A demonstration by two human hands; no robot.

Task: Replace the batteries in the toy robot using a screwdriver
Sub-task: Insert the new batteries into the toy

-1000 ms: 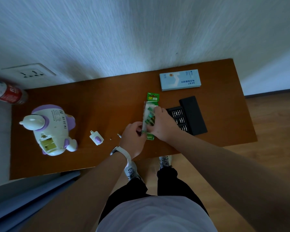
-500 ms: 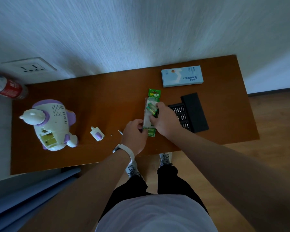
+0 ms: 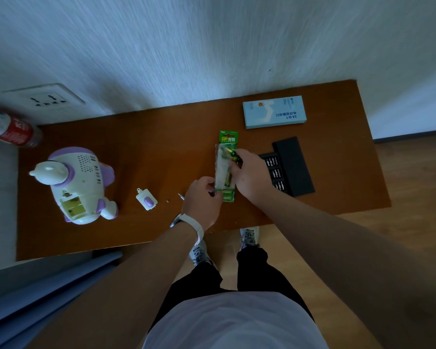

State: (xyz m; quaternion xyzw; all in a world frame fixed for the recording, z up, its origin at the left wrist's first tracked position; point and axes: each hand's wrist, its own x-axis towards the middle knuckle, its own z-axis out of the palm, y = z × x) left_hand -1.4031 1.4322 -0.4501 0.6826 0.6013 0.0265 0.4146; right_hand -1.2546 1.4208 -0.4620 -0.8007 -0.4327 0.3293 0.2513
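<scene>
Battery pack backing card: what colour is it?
Green battery pack, with a clear plastic front, seen in the head view.

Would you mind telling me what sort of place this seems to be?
Probably a room in a home, though I cannot be sure: a narrow wooden table stands against a textured wall with a power socket, wood-look flooring lies beside it, and a toy robot lies on the table.
</scene>
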